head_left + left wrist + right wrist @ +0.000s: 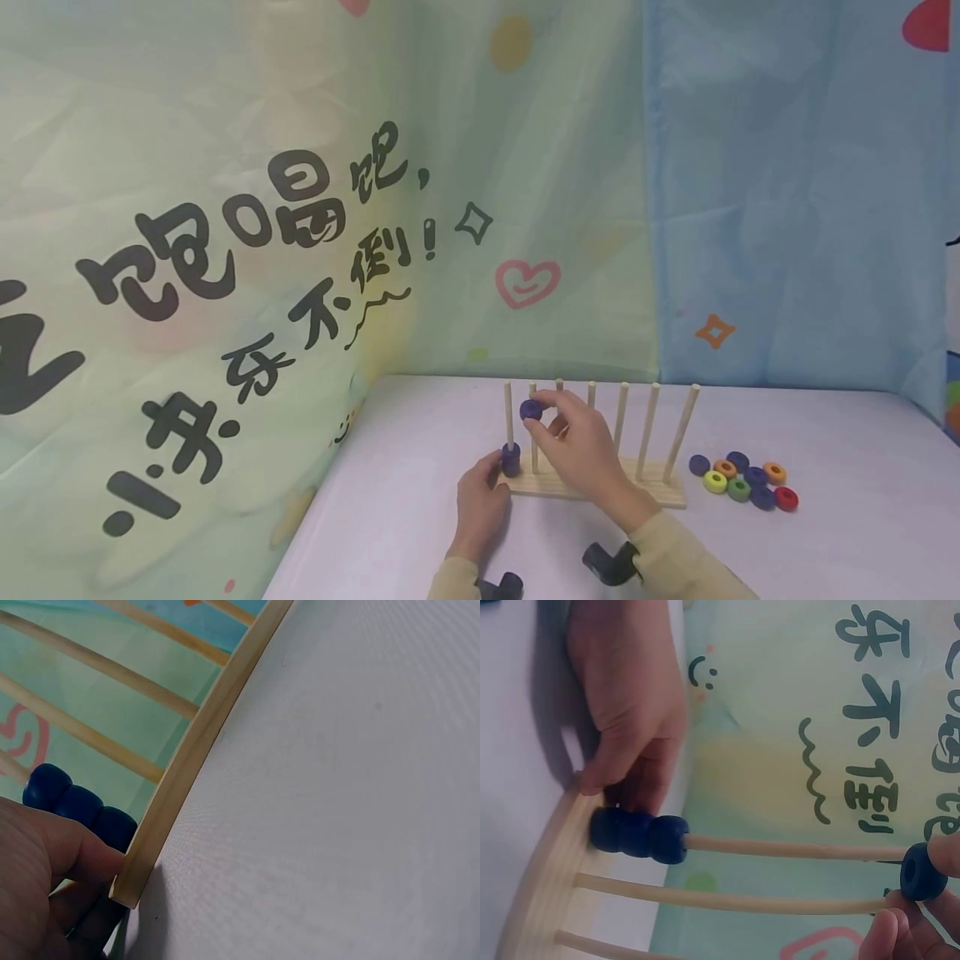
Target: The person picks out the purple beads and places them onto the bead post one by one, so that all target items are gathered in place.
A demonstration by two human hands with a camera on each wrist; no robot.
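A wooden peg stand [555, 485] with a row of upright pegs is on the table. Three dark blue beads [637, 834] are stacked low on its leftmost peg [509, 417]. My left hand [480, 504] grips the left end of the base beside this stack, thumb on the front edge in the left wrist view. Between thumb and fingertips my right hand [581, 442] pinches another blue bead [923, 871], its hole visible. That bead is up near the tip of the leftmost peg. From the head camera, the right hand and forearm hide parts of the middle pegs.
Right of the stand lies a loose group of beads: blue [699, 465], yellow [715, 482], green [738, 489], orange [775, 473] and red [786, 499]. Printed cloth [525, 208] hangs behind and to the left of the white table [375, 500].
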